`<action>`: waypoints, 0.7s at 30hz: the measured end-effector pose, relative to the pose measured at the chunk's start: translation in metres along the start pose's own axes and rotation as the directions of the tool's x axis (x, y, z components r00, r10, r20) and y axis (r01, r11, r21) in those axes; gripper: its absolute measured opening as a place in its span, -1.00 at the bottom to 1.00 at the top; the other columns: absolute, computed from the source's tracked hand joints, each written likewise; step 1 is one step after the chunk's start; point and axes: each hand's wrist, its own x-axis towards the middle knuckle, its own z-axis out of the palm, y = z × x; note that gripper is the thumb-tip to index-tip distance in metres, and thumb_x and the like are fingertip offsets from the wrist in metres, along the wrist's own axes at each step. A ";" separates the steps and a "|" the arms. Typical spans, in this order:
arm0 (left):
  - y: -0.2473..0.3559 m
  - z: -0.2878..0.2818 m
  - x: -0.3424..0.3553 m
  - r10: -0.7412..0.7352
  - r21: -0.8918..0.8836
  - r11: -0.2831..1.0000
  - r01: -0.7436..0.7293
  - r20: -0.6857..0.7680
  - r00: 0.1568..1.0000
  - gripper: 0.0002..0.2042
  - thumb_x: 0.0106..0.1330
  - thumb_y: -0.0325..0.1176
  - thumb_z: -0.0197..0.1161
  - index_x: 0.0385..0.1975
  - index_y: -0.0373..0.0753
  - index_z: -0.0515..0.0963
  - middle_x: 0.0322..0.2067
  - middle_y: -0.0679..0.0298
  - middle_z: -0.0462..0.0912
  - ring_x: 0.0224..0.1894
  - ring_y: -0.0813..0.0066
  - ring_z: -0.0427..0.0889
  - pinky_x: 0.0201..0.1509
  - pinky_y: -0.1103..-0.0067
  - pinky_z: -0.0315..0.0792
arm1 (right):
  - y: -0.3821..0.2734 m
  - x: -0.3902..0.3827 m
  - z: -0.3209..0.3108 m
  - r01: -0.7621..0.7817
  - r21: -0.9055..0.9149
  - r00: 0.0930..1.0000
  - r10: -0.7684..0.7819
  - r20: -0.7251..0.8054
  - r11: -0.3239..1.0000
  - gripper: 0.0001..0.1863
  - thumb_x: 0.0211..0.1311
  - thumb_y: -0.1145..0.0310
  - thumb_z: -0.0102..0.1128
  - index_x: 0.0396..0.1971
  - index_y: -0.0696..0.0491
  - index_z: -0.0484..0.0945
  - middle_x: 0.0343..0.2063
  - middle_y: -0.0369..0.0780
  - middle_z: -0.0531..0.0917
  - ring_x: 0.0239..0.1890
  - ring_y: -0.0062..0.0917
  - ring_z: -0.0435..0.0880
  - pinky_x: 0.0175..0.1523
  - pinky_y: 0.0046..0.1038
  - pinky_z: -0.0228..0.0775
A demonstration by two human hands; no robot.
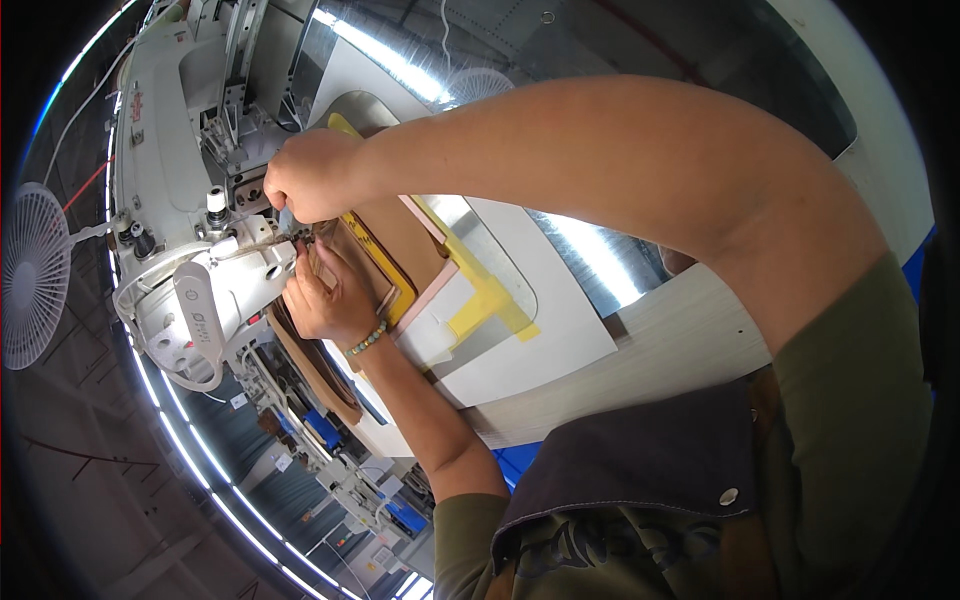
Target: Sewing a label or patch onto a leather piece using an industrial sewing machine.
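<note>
My left hand [335,295], with a beaded bracelet at its wrist, has its fingers drawn together close to the needle end of a white sewing machine [160,150]. Just above it in the picture, my right hand [315,180] is closed too, its fingertips bent down at the same spot. Whatever the fingers pinch is too small and covered to make out. Beside both hands lies a brown panel [408,240] inside a yellow-edged frame [400,305]. Pink strips [425,298] and yellow tape [490,305] run along that panel, on a clear plate over a white sheet [560,350].
A grey handheld-shaped device [198,310] sits on the machine head. Brown pieces [310,370] lie by my left wrist. A white fan [35,275] stands far left. More machinery [350,490] is visible below. The pale tabletop [650,350] borders a glossy dark surface [700,45].
</note>
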 end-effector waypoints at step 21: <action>0.004 0.008 0.004 -0.019 0.022 1.000 0.020 -0.027 0.999 -0.92 0.19 -0.50 0.48 -0.38 -0.23 0.70 -0.68 0.34 0.36 -0.62 0.41 0.41 -0.53 0.44 0.31 | 0.026 0.039 0.027 -0.515 0.441 0.770 0.171 0.614 0.735 -0.78 0.28 0.51 0.23 -0.09 0.12 0.68 -0.38 -0.29 0.67 -0.43 -0.64 0.63 -0.40 -0.60 0.55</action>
